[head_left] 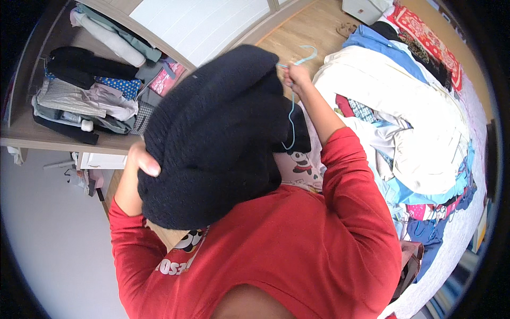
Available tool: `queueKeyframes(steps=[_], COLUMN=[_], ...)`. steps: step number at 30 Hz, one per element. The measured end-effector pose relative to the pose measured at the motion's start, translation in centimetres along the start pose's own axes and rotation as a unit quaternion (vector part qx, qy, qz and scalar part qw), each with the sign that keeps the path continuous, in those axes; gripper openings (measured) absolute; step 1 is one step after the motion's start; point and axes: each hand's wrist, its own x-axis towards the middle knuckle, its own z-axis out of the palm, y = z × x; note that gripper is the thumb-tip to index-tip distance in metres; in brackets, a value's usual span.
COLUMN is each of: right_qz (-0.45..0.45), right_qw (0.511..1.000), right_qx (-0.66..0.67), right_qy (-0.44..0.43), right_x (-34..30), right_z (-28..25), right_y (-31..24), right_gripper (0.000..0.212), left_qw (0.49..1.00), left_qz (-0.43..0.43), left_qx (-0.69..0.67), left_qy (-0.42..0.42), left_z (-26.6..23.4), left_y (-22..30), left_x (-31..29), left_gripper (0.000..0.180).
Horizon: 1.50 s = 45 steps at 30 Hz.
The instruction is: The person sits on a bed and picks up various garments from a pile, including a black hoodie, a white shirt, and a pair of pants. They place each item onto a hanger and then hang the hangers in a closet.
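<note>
A large black knitted garment hangs bunched in front of my chest, its exact kind hidden by the folds. My left hand grips its lower left edge, with the thumb on the near side and the fingers behind the cloth. At its upper right, my right hand is closed round a light blue hanger. The hanger's hook sticks out beyond my fist, and its lower part runs down along the garment's right edge. Whether the hanger sits inside the garment I cannot tell.
Folded clothes lie in an open wooden cabinet at the left. A white cabinet door is beyond the garment. On the right, a bed bears a heap of clothes, with a cream-coloured garment on top. Wooden floor shows between.
</note>
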Motion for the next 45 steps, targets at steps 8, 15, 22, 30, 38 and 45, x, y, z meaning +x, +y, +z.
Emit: queueKeyframes(steps=[8,15,22,30,38,45], right_qz=[0.147,0.011,0.096,-0.002,-0.057,0.158], right_qw=[0.983,0.961,0.949,0.988,0.730,0.936], right_qx=[0.110,-0.204,0.015,-0.139,-0.635,-0.008], right_qy=[0.023,0.189,0.300,0.071,-0.247,-0.314], right_x=[1.9,2.3,4.6,4.5,3.1,1.2], right_z=[-3.9,-5.1,-7.6,-3.8,2.9,4.3], right_y=[3.0,8.8,12.6,11.8,15.7,4.4], right_gripper=[0.017,0.033,0.016,0.013,0.033,0.023], left_qw=[0.993,0.943,0.905,0.942,0.896,0.878], left_qz=[0.018,0.063,0.127,0.041,-0.023,-0.074], left_qx=[0.075,0.139,0.163,0.151,0.218,0.270], left_qy=[-0.087,-0.294,-0.373,-0.297,-0.387,-0.388], left_z=[-0.5,0.7,0.4,-1.9,-0.5,0.1], left_y=[-1.6,-1.7,-2.3,-2.8,-1.2,-0.7], left_x=[-2.4,-0.9,0.4,0.2,4.5,5.9], left_gripper=[0.088,0.061,0.086,0.034,0.033,0.032])
